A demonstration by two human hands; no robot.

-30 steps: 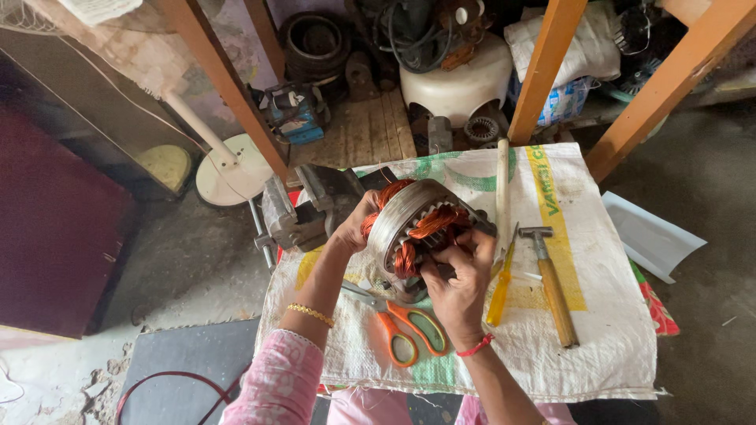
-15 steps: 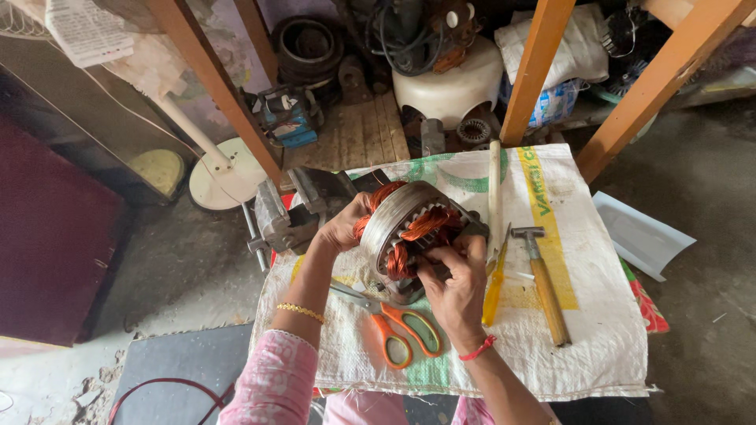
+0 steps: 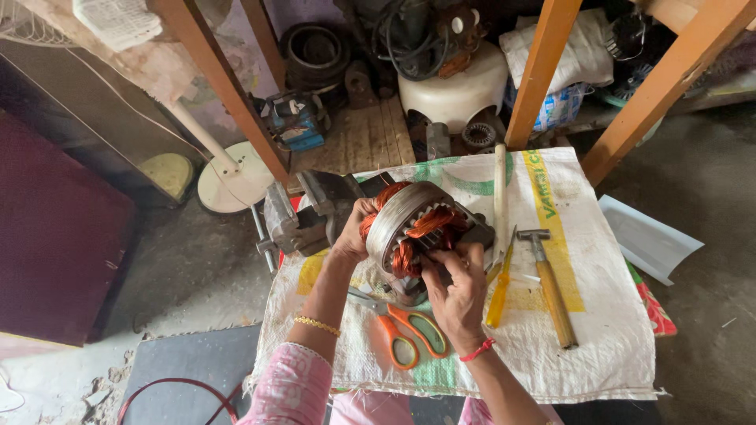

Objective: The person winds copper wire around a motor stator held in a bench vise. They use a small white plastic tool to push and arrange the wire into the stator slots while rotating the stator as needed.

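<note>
Still little changed since earlier | left hand (image 3: 352, 236) and right hand (image 3: 459, 287) kept gripping stator (image 3: 409, 228) | grey ring, copper-orange windings, tilted.

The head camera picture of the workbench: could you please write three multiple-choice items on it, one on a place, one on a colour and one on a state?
1. Where does the hammer lie?
A. On the floor
B. On the sack cloth, right of the yellow screwdriver
C. In the vise

2. What colour are the handles of the scissors?
A. Orange
B. Blue
C. Black

3. How is the motor core held?
A. It lies untouched
B. One hand lifts it overhead
C. The left hand grips its side and the right hand has its fingers at the copper coils

Answers: 1 B, it lies flat on the cloth beside the screwdriver; 2 A, both loops are orange; 3 C, both hands touch it.
</note>
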